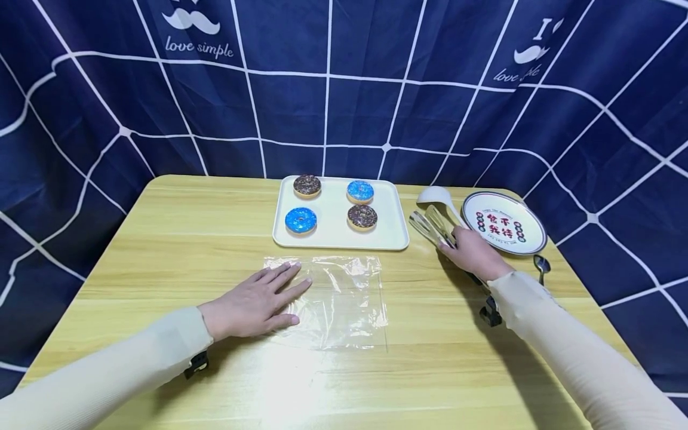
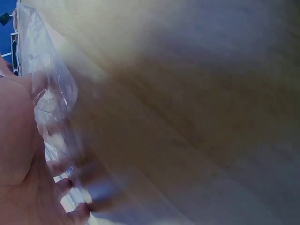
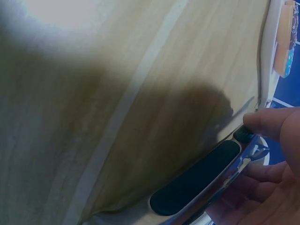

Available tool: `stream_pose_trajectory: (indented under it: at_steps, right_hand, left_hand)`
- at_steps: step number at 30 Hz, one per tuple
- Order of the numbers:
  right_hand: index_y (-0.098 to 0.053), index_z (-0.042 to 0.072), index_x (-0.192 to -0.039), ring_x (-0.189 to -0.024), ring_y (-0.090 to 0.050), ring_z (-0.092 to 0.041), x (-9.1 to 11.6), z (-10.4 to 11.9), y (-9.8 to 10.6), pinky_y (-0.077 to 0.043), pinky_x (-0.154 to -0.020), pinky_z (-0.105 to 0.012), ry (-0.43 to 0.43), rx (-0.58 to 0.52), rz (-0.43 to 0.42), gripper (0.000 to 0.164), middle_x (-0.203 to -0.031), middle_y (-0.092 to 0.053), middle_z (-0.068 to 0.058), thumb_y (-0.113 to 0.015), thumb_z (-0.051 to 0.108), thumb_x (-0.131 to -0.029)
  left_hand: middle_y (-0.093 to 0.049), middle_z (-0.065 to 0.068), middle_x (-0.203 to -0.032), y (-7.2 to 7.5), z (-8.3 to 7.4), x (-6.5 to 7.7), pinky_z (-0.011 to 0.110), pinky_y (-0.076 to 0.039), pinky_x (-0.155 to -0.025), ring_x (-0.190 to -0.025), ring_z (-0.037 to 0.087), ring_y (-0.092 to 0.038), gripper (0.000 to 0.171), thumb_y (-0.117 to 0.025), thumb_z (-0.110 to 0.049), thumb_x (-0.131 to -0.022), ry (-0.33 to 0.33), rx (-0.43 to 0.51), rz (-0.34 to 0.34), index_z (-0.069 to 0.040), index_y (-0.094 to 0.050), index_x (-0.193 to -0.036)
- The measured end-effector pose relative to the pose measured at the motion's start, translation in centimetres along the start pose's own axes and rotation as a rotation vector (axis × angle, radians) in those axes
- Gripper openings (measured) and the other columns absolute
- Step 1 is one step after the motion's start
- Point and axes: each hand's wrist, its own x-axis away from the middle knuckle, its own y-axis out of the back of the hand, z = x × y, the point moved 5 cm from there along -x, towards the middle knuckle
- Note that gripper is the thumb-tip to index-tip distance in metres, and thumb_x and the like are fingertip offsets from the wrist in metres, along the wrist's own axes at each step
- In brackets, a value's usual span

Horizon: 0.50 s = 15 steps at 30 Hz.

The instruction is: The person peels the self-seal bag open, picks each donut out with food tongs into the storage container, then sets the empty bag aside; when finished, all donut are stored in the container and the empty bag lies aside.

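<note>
My left hand point(image 1: 255, 304) rests flat with spread fingers on the left part of a clear plastic bag point(image 1: 344, 304), which lies on the table; the left wrist view shows the bag's crinkled film point(image 2: 54, 89) by the fingers. On the right, my right hand point(image 1: 475, 254) grips a pair of metal tongs point(image 1: 423, 227) whose heads point away to the far left. In the right wrist view, the thumb and fingers are round the tongs, and a dark inset point(image 3: 197, 178) shows on the handle.
Behind the bag, a white tray point(image 1: 333, 239) bears two blue donuts point(image 1: 301, 220) and two chocolate-brown ones. Close to the right hand are a white ladle point(image 1: 436, 194), a printed plate point(image 1: 502, 242) and a dark spoon point(image 1: 541, 263). A blue checked curtain point(image 1: 290, 107) encloses the back and sides.
</note>
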Motion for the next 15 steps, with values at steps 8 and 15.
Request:
stream_pose_trajectory:
  at_steps: [8, 15]
  right_hand:
    - [-0.053, 0.001, -0.084, -0.061, -0.048, -0.021, 0.06, -0.15, -0.16, -0.037, -0.052, -0.031, -0.007, -0.006, -0.008, 0.032, -0.07, -0.046, -0.004, -0.064, 0.027, -0.101]
    - [-0.053, 0.002, -0.083, -0.06, -0.046, -0.019, 0.09, -0.07, -0.17, -0.037, -0.051, -0.031, -0.014, -0.012, -0.003, 0.033, -0.068, -0.044, -0.002, -0.065, 0.027, -0.1]
  left_hand:
    - [-0.018, 0.021, -0.174, 0.22, -0.46, 0.2, 0.068, -0.026, -0.128, -0.161, 0.043, -0.023, 0.068, -0.045, -0.051, -0.109, 0.014, 0.005, 0.021, -0.017, -0.029, -0.166]
    - [-0.016, 0.021, -0.175, -0.11, -0.36, 0.06, 0.069, -0.025, -0.127, -0.161, 0.043, -0.021, 0.07, -0.044, -0.054, -0.109, 0.019, 0.007, 0.018, -0.018, -0.028, -0.167]
